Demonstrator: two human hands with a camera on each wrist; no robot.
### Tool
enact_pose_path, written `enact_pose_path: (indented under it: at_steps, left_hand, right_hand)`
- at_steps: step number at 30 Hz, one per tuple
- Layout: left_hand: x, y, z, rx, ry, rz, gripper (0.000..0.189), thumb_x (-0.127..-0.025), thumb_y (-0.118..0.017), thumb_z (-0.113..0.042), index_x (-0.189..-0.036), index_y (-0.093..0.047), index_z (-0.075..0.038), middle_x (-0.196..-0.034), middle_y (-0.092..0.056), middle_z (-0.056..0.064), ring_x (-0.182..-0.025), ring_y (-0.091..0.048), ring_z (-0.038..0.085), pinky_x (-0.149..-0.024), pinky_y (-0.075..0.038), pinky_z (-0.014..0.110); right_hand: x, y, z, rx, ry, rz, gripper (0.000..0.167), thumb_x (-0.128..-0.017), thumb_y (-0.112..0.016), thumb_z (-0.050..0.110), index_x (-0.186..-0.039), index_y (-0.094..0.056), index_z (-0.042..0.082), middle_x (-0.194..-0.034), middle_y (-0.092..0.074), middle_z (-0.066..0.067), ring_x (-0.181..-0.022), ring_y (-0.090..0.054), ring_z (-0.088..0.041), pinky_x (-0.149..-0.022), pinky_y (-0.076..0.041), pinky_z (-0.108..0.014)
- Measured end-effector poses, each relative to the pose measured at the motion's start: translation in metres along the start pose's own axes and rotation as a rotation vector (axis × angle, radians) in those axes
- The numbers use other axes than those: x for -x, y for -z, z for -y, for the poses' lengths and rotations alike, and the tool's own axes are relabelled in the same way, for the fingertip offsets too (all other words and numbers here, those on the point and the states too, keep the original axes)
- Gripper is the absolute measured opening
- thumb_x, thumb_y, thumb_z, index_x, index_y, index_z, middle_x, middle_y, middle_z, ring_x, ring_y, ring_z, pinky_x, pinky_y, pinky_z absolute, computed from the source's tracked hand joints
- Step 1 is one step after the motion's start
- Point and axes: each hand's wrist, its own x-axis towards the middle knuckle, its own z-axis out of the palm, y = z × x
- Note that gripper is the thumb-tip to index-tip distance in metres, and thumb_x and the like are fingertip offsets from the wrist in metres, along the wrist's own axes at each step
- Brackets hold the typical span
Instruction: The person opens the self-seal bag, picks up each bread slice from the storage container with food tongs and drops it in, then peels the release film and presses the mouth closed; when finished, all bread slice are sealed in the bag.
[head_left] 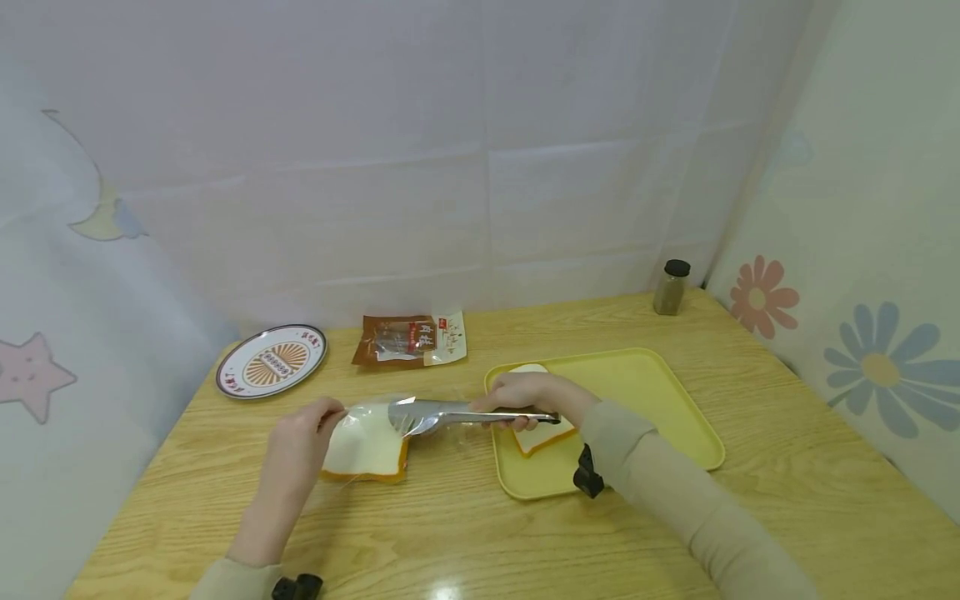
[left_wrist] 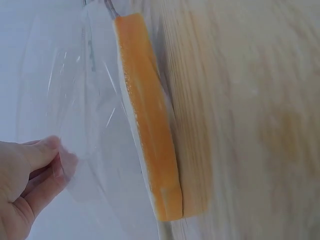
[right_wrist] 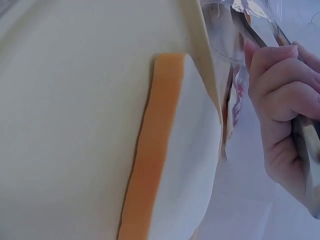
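In the head view my left hand (head_left: 294, 440) pinches the edge of a clear plastic bag (head_left: 363, 411), its thumb and fingertips on the film. A slice of bread (head_left: 362, 450) with an orange crust lies at the bag; the left wrist view shows its crust (left_wrist: 150, 120) behind or inside the film, I cannot tell which. My right hand (head_left: 517, 400) grips metal tongs (head_left: 442, 413) whose wide ends reach left to the bread, with film over them. Below the right hand, another bread slice (right_wrist: 185, 150) lies on the yellow tray (head_left: 637, 392).
At the back left stands a white patterned plate (head_left: 273, 361). A brown and white food packet (head_left: 408, 340) lies behind the bag. Far right, near the table's back edge, is a small jar with a black lid (head_left: 671, 288). Cloth walls (head_left: 480, 167) border the table.
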Motion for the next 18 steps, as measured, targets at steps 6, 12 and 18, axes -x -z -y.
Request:
enact_pose_path:
  at_steps: [6,12,18]
  left_hand:
    - [0.001,0.0,0.003,-0.011,-0.026,0.003,0.01,-0.077,-0.073,0.004,-0.078,-0.067,-0.003,-0.072,-0.069,0.009,-0.061,-0.065,0.02,-0.052,-0.054,0.035]
    - [0.001,0.0,0.004,-0.004,-0.032,0.018,0.008,-0.077,-0.072,0.003,-0.079,-0.067,-0.003,-0.072,-0.069,0.009,-0.062,-0.065,0.021,-0.053,-0.054,0.035]
    - [0.001,0.002,0.006,-0.01,-0.011,0.036,0.008,-0.078,-0.072,0.002,-0.078,-0.067,-0.005,-0.072,-0.069,0.007,-0.062,-0.064,0.02,-0.054,-0.054,0.036]
  right_hand:
    - [0.009,0.006,-0.008,-0.028,-0.006,-0.02,0.045,-0.093,-0.057,0.039,-0.088,-0.065,-0.005,-0.056,-0.048,-0.001,-0.037,-0.031,-0.007,-0.036,-0.029,-0.02]
    - [0.023,0.013,-0.02,-0.042,-0.004,-0.04,0.045,-0.094,-0.056,0.037,-0.096,-0.066,-0.007,-0.056,-0.048,-0.001,-0.037,-0.031,-0.006,-0.036,-0.028,-0.019]
    - [0.041,0.025,-0.032,-0.069,0.005,-0.046,0.045,-0.095,-0.054,0.039,-0.1,-0.064,-0.005,-0.057,-0.048,0.001,-0.037,-0.033,-0.005,-0.035,-0.03,-0.019]
